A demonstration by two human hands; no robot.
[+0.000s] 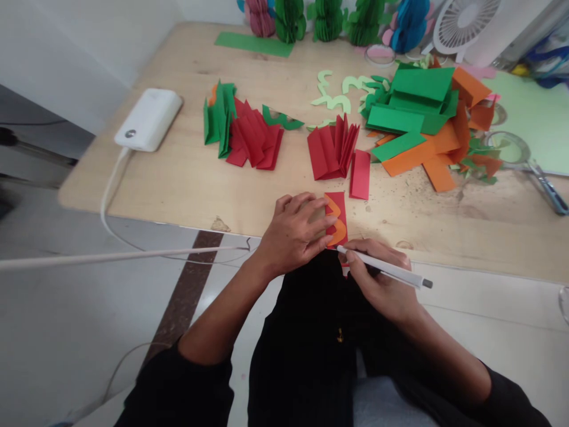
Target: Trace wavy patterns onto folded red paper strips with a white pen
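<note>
My left hand (297, 228) lies with fingers spread, its fingertips pressing an orange paper cutout (338, 230) with a curved edge onto a red paper strip (340, 198) at the table's front edge. A white pen (386, 265) is gripped in my right hand (386, 279), its tip at the lower right edge of the cutout. Just beyond stand folded red papers (331, 151), with a flat red piece (360, 174) beside them. Part of the strip and cutout is hidden under my left fingers.
Green folded papers (220, 118) and more red ones (255, 136) stand left. At right are a green-and-orange paper pile (413, 107), tape roll (509, 147) and cutter (549, 188). A power bank (149, 118) trails a cable off the table. Honeycomb paper figures (329, 21) and a fan (466, 24) stand behind.
</note>
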